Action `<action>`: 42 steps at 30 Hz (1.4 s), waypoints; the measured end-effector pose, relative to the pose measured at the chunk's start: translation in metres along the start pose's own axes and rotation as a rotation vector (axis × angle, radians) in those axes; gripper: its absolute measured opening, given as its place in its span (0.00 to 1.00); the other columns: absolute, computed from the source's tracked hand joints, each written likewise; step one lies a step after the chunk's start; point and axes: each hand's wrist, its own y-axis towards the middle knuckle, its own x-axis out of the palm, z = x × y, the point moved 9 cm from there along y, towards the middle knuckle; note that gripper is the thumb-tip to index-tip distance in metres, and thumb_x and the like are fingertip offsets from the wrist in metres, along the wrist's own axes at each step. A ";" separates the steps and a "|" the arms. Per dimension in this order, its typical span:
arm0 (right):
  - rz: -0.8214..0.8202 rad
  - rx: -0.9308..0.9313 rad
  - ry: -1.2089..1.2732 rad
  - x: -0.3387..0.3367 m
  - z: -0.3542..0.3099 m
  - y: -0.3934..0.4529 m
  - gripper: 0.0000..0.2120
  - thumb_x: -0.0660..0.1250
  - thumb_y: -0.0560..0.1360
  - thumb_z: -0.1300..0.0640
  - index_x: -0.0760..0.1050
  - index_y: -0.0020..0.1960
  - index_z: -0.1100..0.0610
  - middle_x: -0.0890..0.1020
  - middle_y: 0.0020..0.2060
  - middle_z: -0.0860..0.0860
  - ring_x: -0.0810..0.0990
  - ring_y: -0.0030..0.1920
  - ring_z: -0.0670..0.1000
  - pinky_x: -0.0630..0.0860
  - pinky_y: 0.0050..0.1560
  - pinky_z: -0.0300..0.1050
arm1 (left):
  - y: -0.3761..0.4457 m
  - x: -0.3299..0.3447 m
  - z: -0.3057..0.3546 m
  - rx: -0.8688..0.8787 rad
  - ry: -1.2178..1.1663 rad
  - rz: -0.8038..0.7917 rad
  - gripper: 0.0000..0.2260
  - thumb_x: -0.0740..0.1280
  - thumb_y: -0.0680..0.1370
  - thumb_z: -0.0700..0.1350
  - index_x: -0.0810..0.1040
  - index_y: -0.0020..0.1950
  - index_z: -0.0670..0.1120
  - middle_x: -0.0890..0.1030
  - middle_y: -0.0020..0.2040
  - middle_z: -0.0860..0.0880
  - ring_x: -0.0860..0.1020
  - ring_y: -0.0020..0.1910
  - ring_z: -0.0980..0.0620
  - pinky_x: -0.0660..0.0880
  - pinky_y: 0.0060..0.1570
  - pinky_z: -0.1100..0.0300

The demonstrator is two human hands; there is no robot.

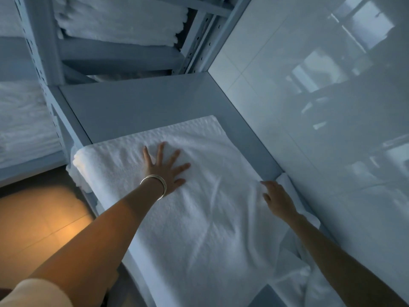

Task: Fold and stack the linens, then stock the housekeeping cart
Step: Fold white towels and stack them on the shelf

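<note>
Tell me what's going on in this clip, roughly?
A person is working a white towel spread on a grey table against a tiled wall. The left hand, with bangles at the wrist, presses flat on the towel with fingers spread. The right hand is at the towel's wall-side edge; whether it pinches the cloth is unclear. Folded white linens sit on the metal shelves behind.

Dim bluish light, warm glow on the floor (55, 229), glare on the wall (321, 85), perhaps slightly soft.
</note>
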 end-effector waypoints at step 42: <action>-0.263 -0.362 -0.122 0.033 -0.011 -0.140 0.18 0.66 0.73 0.53 0.71 0.61 0.53 0.71 0.58 0.50 0.73 0.58 0.53 0.72 0.52 0.47 | -0.217 0.055 0.267 0.225 -0.140 0.010 0.35 0.62 0.72 0.65 0.64 0.73 0.47 0.55 0.77 0.43 0.53 0.76 0.40 0.50 0.68 0.31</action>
